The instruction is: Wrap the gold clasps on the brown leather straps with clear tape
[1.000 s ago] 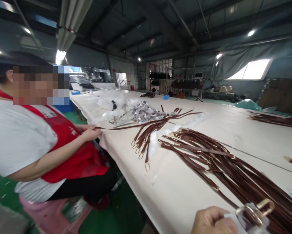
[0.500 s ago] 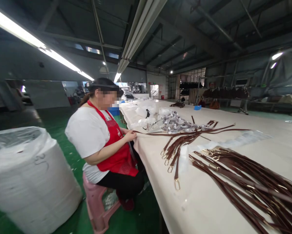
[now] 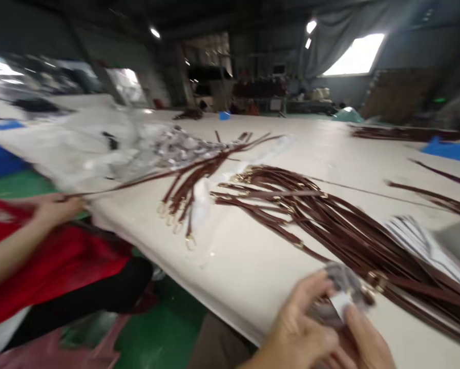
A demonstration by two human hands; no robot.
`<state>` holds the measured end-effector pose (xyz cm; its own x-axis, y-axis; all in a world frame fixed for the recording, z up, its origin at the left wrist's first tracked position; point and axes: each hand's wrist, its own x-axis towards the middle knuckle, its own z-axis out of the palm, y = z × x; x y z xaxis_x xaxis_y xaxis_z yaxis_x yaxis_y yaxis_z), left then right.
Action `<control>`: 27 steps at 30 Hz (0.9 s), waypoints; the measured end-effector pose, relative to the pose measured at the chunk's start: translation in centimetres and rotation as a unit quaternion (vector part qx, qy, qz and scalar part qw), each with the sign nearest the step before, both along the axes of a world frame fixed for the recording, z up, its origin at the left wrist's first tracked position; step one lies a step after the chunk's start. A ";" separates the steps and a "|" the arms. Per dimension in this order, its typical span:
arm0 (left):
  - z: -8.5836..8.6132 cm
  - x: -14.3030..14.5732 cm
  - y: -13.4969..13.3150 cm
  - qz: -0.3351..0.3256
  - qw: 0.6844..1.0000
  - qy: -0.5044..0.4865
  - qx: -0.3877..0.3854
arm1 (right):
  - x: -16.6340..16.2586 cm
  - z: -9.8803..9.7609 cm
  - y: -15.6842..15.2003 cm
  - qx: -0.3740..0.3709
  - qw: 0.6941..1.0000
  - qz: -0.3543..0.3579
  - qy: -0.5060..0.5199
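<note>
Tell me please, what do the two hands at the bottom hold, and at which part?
Both hands, left hand and right hand, hold the wrapped end of a brown strap, at its gold buckle. Blur hides the exact grip.

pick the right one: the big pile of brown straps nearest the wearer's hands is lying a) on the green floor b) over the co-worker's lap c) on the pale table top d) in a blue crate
c: the brown straps lie spread flat on the pale table top, running toward the left hand and right hand at the table's near edge.
</note>
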<state>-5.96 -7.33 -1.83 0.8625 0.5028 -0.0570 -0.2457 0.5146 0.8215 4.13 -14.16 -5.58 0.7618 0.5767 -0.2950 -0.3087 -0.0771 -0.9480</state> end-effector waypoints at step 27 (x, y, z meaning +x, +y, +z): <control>-1.7 1.4 5.0 0.052 0.975 0.152 0.155 | 0.3 -0.4 1.5 0.169 0.976 0.010 0.137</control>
<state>-4.59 -2.29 -3.49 0.7731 0.6199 -0.1340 -0.0041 0.2161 0.9764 4.39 -12.69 -5.94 0.6682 0.6911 -0.2755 -0.5558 0.2175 -0.8024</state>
